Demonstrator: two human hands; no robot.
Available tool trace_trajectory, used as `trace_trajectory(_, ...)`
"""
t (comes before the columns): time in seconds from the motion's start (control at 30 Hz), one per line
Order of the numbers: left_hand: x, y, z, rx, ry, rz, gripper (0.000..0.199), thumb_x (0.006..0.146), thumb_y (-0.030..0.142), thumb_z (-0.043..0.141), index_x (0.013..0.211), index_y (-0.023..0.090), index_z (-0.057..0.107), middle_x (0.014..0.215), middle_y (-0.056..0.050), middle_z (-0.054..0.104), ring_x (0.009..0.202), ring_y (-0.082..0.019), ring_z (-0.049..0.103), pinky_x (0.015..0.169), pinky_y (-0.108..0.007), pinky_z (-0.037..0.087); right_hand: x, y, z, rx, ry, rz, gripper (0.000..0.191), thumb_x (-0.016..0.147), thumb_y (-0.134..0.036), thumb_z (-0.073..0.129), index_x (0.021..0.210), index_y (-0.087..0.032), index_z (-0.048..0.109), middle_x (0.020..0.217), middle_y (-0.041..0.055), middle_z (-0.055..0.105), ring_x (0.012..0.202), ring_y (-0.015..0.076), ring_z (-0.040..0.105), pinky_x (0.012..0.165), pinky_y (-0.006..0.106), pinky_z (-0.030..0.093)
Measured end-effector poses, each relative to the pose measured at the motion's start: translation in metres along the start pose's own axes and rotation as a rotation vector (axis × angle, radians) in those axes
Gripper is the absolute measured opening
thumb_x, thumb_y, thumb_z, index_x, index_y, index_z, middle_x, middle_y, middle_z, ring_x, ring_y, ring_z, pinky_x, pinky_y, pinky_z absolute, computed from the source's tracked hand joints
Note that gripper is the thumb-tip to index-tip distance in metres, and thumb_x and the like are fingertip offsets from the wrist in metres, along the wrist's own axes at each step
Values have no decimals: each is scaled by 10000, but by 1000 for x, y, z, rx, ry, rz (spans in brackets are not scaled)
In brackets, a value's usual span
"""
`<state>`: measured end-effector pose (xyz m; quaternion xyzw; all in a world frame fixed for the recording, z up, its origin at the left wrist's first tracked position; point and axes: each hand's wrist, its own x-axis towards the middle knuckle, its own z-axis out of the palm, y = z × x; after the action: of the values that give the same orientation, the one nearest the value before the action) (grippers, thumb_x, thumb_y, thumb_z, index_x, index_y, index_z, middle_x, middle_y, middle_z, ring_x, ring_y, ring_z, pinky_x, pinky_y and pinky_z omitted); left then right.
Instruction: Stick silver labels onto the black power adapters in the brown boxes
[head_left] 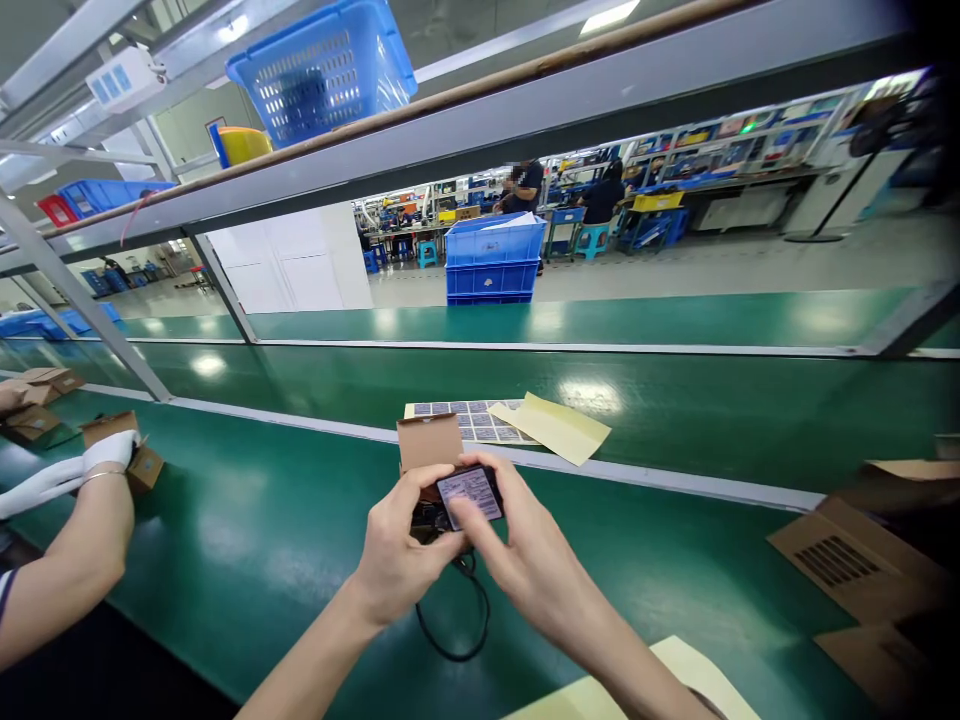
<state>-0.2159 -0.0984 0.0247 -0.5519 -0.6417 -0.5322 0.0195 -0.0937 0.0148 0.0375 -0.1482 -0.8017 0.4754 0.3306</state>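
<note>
Both my hands come together over the front of the green bench, around a small black device [484, 490] with a printed, pale label on its upper face. My left hand [401, 540] is closed at its left side, with dark parts showing between thumb and fingers. My right hand [517, 525] grips its right edge, the thumb lying on the label. A black cable [480, 640] hangs in a loop below my hands. Just behind them stands a small open cardboard box [429, 442], its lid raised and its lower part hidden by my hands.
A sheet of printed labels [476, 420] lies behind the box, partly under a yellow backing sheet [559, 428]. Opened cardboard boxes [847, 560] are at right. At left, a co-worker's gloved hand [112, 452] touches a small box. Blue crates [491, 280] stand beyond.
</note>
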Motion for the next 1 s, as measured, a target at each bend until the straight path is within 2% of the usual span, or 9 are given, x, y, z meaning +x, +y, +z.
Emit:
trace_trajectory(0.17, -1, -4, 0, -71, -15, 32, 501, 823, 114, 684, 1284, 261, 551, 1188, -30, 678, 1043, -172, 676, 897, -253, 555, 1, -16, -4, 58, -145, 64, 281, 890, -308, 643, 1156, -265, 563, 1026, 2, 689, 856, 170, 645, 744, 268, 507)
trace_trajectory(0.27, 2, -2, 2, -135, -50, -26, 480, 832, 155, 710, 1276, 259, 559, 1237, -45, 671, 1105, -197, 663, 942, -278, 544, 7, -7, -13, 162, -186, 56, 246, 963, -419, 547, 1089, -223, 626, 910, 12, 699, 787, 160, 637, 695, 260, 501)
trace_trajectory(0.33, 5, -5, 1, -191, -80, -104, 463, 831, 205, 735, 1254, 239, 552, 1224, -60, 675, 1101, -207, 665, 935, -284, 544, 12, 8, -25, 256, -223, 92, 431, 1003, -526, 415, 1049, -173, 658, 825, 44, 698, 718, 163, 641, 634, 269, 509)
trace_trajectory(0.4, 9, -12, -4, -241, -108, -189, 441, 850, 253, 724, 1241, 220, 522, 1203, -75, 674, 1092, -209, 666, 921, -287, 541, 17, 26, -42, 334, -154, 170, 573, 992, -611, 351, 1037, -141, 675, 833, 90, 716, 722, 185, 666, 586, 281, 528)
trace_trajectory(0.47, 14, -21, -10, -232, -151, -240, 402, 894, 293, 666, 1239, 211, 476, 1198, -88, 663, 1080, -209, 662, 901, -296, 536, 20, 43, -63, 345, 39, 228, 617, 954, -671, 384, 1067, -143, 682, 988, 141, 733, 864, 226, 691, 624, 305, 571)
trace_trajectory(0.57, 24, -36, -17, 48, -349, -269, 352, 957, 344, 542, 1254, 215, 404, 1122, -81, 674, 954, -206, 676, 803, -304, 529, 14, 59, -93, 246, 225, 235, 600, 904, -704, 467, 1077, -178, 698, 1103, 144, 719, 994, 252, 673, 699, 324, 598)
trace_trajectory(0.73, 44, -57, -23, 695, -814, -156, 310, 851, 284, 578, 1133, 194, 488, 996, -92, 701, 884, -274, 656, 753, -329, 468, -23, 70, -122, 12, 134, 249, 568, 911, -689, 467, 1023, -195, 724, 891, 103, 737, 761, 202, 678, 606, 287, 579)
trace_trajectory(0.9, 62, -84, -82, 708, -900, -42, 377, 678, 201, 573, 1054, 204, 600, 1065, -91, 739, 850, -272, 659, 773, -312, 465, -83, 73, -140, -330, 123, 267, 485, 941, -620, 453, 942, -224, 732, 788, 64, 747, 620, 189, 694, 537, 273, 571)
trace_trajectory(1.0, 60, -91, -129, 668, -627, -39, 284, 732, 279, 495, 960, 245, 661, 984, -38, 768, 848, -252, 685, 755, -275, 491, -125, 60, -156, -561, 288, 189, 396, 946, -557, 491, 911, -245, 733, 821, 55, 778, 710, 224, 749, 608, 290, 608)
